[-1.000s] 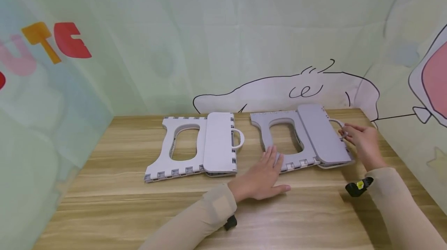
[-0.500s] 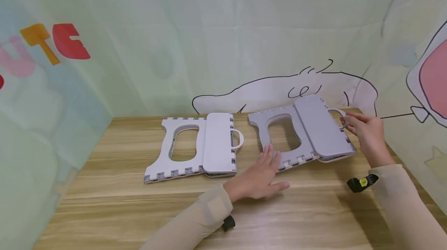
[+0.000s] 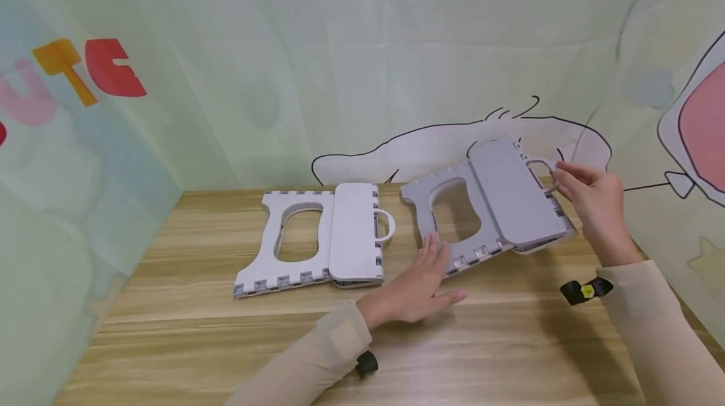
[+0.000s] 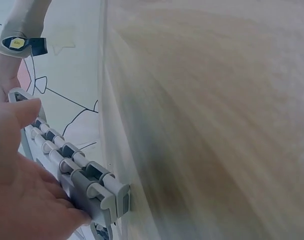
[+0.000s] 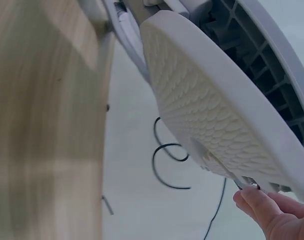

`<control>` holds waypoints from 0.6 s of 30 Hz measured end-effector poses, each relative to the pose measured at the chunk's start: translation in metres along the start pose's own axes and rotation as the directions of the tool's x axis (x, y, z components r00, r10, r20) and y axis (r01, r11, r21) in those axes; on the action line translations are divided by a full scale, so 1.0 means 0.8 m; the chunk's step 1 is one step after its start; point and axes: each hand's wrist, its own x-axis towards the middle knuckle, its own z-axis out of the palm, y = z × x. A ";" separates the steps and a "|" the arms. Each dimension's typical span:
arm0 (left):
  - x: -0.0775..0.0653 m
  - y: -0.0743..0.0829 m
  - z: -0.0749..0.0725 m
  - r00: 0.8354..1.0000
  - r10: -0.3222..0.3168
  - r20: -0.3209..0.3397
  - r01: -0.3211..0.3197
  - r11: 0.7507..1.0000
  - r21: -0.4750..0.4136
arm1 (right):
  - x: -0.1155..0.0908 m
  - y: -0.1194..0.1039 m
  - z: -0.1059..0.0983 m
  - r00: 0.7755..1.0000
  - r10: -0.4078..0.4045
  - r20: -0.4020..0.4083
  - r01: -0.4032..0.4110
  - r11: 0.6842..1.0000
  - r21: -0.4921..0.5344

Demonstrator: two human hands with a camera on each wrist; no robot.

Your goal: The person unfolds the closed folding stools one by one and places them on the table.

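Holding a folded stool (image 3: 510, 198) tilted, with its seat end raised above the tabletop (image 3: 198, 343), seems to be the step in hand. The right hand (image 3: 595, 208) pinches its carry handle (image 3: 542, 161) between thumb and fingers; the left hand (image 3: 416, 283), fingers straight and thumb spread, touches the leg end, gripping nothing. A second stool (image 3: 357, 230) lies flat to the left. The next move probably calls for a secure handle grip, the left hand bracing the lower end.

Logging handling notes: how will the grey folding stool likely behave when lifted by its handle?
Probably stiff: the grey folding stool slants as one flat slab, the right hand holding only its handle. Its hinged edges hint that it might unfold. It may pivot about its low end, near the left hand.
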 end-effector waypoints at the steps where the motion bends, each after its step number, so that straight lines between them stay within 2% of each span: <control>1: -0.001 0.000 -0.001 1.000 -0.004 -0.001 0.004 1.000 -0.013 | -0.001 -0.004 0.001 1.000 -0.010 -0.003 0.010 1.000 0.001; 9: -0.009 -0.001 -0.005 1.000 -0.016 -0.025 0.014 0.996 -0.083 | -0.016 -0.031 0.011 0.992 -0.125 -0.017 0.125 0.992 -0.010; 13: -0.014 -0.003 -0.006 0.999 -0.017 -0.038 0.013 0.994 -0.108 | -0.024 -0.046 0.018 0.981 -0.193 -0.028 0.193 0.981 -0.006; 18: -0.020 -0.004 -0.010 0.999 -0.024 -0.042 0.017 0.989 -0.149 | -0.035 -0.064 0.025 0.962 -0.272 -0.031 0.271 0.961 -0.050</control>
